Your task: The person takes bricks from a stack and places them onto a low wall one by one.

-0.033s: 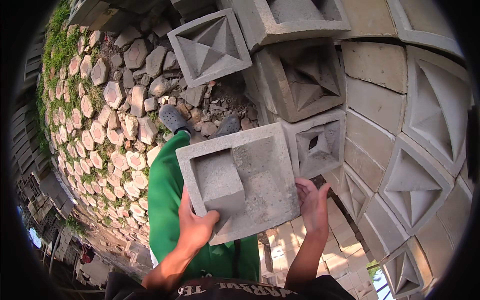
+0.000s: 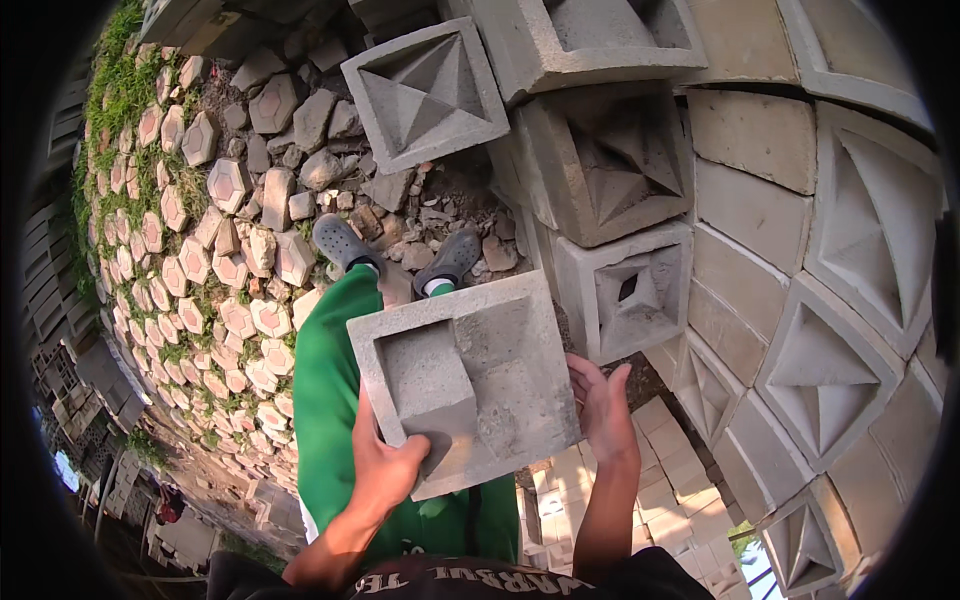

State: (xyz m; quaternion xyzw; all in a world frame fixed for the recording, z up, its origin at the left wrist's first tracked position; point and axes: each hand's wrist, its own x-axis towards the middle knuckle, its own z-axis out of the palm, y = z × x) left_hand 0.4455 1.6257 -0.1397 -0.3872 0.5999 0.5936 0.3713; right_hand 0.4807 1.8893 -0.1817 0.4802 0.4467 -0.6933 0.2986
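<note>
- Person stood on rubble and hexagonal pavers [image 2: 215, 185], green trousers [image 2: 325, 400], grey shoes [image 2: 345, 242], beside a stack of moulded blocks [image 2: 625, 290].
- A square grey concrete block [image 2: 470, 385] was held out at about waist height, hollow face up, tilted slightly, directly over the legs and just short of the stack.
- Left hand [image 2: 385, 465] gripped the near-left edge: thumb curled over onto the top face beside the recess, fingers tucked under and out of sight. Closed firmly on the block.
- Right hand [image 2: 600, 410] sat against the near-right corner, palm pressed to the side, fingers partly spread and only loosely curled; more a brace than a full grip.
- Both hands were on the near side; the far edge was unsupported.
- Risk, as judged: the weight sat forward of both hands, so the block could tip away and drop onto the shoes below.
- Risk: the right hand's open hold could slip on the dusty face.
- Risk: loose stones underfoot could shift a foot mid-carry.
- Risk: fingers could be pinched between block and stack, given how close the 2 stood.
</note>
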